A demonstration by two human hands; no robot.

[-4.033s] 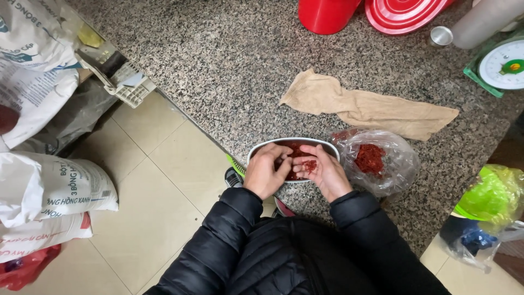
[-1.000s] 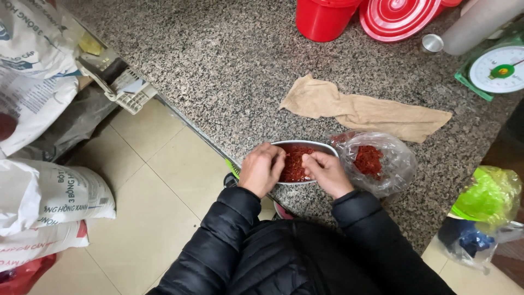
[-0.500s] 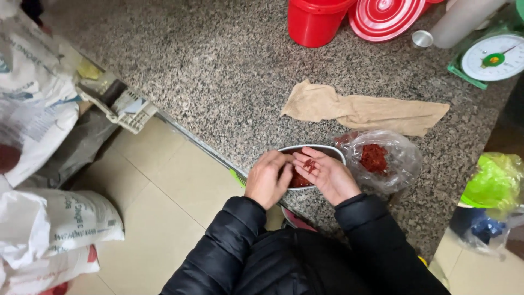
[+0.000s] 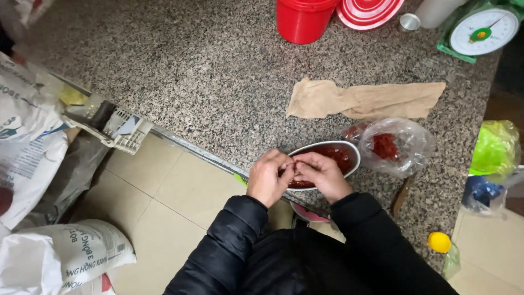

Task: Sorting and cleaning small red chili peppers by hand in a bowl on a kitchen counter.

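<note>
Left hand [image 4: 267, 177] and right hand [image 4: 322, 175] meet fingertip to fingertip, pinching something small and red, unclear what, over the near end of the oval white bowl of red pieces [image 4: 338, 155]; its long axis runs away rightward toward the clear plastic bag [image 4: 401, 145]

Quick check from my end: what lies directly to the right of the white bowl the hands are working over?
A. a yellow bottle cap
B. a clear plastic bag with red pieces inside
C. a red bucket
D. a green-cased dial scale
B: the clear plastic bag with red pieces inside lies beside the white bowl on the granite counter; both hands meet over the bowl.
</note>
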